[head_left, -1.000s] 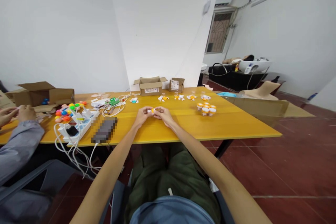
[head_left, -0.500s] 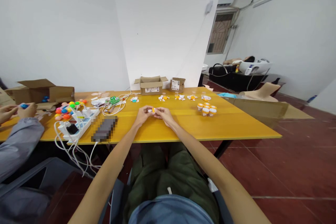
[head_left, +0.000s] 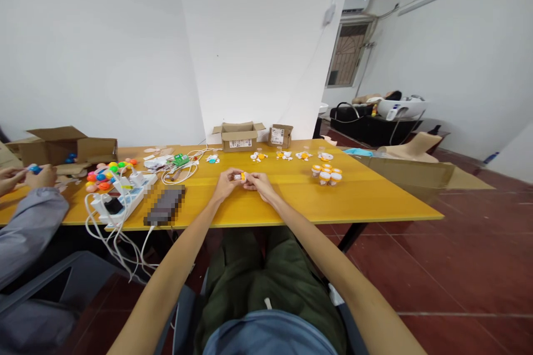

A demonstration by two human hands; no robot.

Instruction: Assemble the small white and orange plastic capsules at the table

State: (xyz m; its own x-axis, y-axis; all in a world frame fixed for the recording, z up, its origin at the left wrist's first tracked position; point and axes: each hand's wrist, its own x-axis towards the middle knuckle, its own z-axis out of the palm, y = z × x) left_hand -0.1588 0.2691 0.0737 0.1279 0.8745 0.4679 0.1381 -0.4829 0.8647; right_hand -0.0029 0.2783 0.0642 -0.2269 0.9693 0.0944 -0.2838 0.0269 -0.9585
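Above the near part of the yellow table [head_left: 287,199], both my hands meet around a small white-and-orange plastic piece [head_left: 240,176]. My left hand [head_left: 227,183] pinches its white side, which carries dark marks. The fingers of my right hand [head_left: 260,183] close on the orange end. My fingers cover part of the piece, and it is too small to name its kind. Right of my hands stands a group of small clear cups with orange-rimmed lids [head_left: 327,173]. Small white and orange parts [head_left: 284,155] lie in little heaps farther back.
Open cardboard boxes [head_left: 239,137] stand along the wall. To my left are a power strip with cables [head_left: 132,197], a blurred-out phone [head_left: 165,206] and colourful balls [head_left: 104,176]. Beyond them, a co-worker's hands [head_left: 39,178] hold a blue ball. A large carton [head_left: 403,177] adjoins the table's right side.
Between my fingers the white-and-orange piece has turned slightly, showing more of its marked face. My hands stay in nearly the same place. The view has shifted a little.
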